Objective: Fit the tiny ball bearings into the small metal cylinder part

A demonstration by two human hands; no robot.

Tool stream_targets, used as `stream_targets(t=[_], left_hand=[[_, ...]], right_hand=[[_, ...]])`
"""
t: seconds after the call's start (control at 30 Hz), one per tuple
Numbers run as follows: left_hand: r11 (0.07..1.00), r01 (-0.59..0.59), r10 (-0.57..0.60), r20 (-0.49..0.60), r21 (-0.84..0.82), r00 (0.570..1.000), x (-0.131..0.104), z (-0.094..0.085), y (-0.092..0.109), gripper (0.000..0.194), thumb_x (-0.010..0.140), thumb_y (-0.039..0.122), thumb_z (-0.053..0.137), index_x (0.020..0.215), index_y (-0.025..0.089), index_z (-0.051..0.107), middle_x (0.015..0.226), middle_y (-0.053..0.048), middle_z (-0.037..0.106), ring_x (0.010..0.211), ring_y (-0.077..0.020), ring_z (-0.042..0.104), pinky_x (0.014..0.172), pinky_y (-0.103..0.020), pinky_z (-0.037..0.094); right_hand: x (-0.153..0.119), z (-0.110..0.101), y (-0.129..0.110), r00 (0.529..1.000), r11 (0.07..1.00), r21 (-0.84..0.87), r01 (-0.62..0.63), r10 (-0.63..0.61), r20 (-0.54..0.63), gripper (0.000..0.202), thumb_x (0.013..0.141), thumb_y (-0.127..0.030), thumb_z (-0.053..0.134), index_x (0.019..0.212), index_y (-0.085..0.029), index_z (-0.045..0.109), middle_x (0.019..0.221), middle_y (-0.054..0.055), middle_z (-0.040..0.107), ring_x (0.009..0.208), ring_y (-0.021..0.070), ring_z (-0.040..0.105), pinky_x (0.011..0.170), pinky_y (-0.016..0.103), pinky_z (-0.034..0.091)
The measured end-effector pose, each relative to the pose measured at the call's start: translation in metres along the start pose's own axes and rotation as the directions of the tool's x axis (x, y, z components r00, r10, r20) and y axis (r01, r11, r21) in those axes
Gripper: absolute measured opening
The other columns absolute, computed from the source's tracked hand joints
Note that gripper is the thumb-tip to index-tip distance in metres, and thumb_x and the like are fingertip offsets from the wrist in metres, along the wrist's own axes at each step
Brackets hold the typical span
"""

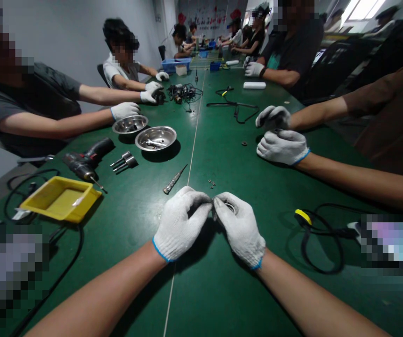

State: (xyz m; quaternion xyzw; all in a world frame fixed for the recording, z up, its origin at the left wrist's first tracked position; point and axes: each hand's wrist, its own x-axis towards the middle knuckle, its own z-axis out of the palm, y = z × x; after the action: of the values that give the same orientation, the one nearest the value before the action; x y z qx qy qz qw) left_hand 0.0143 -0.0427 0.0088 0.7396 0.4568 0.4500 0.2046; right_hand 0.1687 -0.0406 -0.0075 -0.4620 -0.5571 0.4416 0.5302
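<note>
Left hand: fingertips pinched together, contents unclear
Right hand: closed on ring-like part
Counter: bears small rings

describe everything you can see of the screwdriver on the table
The screwdriver is slim, with a shiny greyish handle, possibly clear plastic, and a thin, dark, pointed shaft. It lies on the green table just beyond the gloved left hand, pointing away and to the right. No hand touches it.
</note>
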Motion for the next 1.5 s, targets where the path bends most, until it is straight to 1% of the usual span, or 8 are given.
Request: stream_targets(t=[0.2,0.53,0.93,1.5], left_hand=[[1.0,0.005,-0.004,0.004,-0.016,1.0,0.0003,0.0002,-0.0003,0.011,0.095,0.013,0.064,0.091,0.019,0.073,0.086,-0.002,0.072,0.079,-0.0154,0.068,0.078,-0.028,0.057],[0.999,0.022,-0.021,0.008,-0.027,1.0,0.001,-0.0001,-0.0001,0.012,0.096,0.015,0.062,0.091,0.02,0.073,0.087,-0.002,0.072,0.079,-0.0156,0.069,0.078,-0.029,0.058],[0.997,0.071,-0.071,0.027,-0.025,0.997,0.0016,-0.0003,-0.0003,0.011,0.091,0.013,0.066,0.091,0.02,0.074,0.085,-0.001,0.071,0.077,-0.0152,0.067,0.077,-0.028,0.057],[0.997,0.074,-0.073,0.022,-0.031,0.997,0.0007,-0.0001,0.0015,0.011,0.092,0.013,0.065,0.09,0.02,0.073,0.085,-0.001,0.071,0.077,-0.015,0.067,0.078,-0.028,0.057]], right_hand=[[-0.0002,-0.0003,-0.0004,1.0,1.0,-0.029,0.009,-0.009,-0.001,0.03,0.091,-0.042,0.065,0.07,-0.021,0.061,0.062,-0.001,0.057,0.06,0.0149,0.051,0.055,0.027,0.045],[-0.0002,0.0002,-0.0015,1.0,1.0,-0.028,0.008,-0.008,0.004,0.03,0.091,-0.042,0.064,0.069,-0.022,0.059,0.061,-0.002,0.055,0.058,0.0141,0.048,0.054,0.026,0.043],[-0.0001,0.0004,-0.0008,1.0,1.0,-0.023,0.011,-0.011,0.0,0.031,0.092,-0.042,0.064,0.069,-0.021,0.059,0.061,-0.002,0.054,0.059,0.0143,0.049,0.054,0.026,0.042],[-0.0002,0.0008,-0.0001,1.0,0.999,-0.015,0.03,-0.03,0.006,0.029,0.092,-0.039,0.063,0.07,-0.021,0.061,0.063,-0.002,0.056,0.06,0.0145,0.05,0.056,0.026,0.043]])
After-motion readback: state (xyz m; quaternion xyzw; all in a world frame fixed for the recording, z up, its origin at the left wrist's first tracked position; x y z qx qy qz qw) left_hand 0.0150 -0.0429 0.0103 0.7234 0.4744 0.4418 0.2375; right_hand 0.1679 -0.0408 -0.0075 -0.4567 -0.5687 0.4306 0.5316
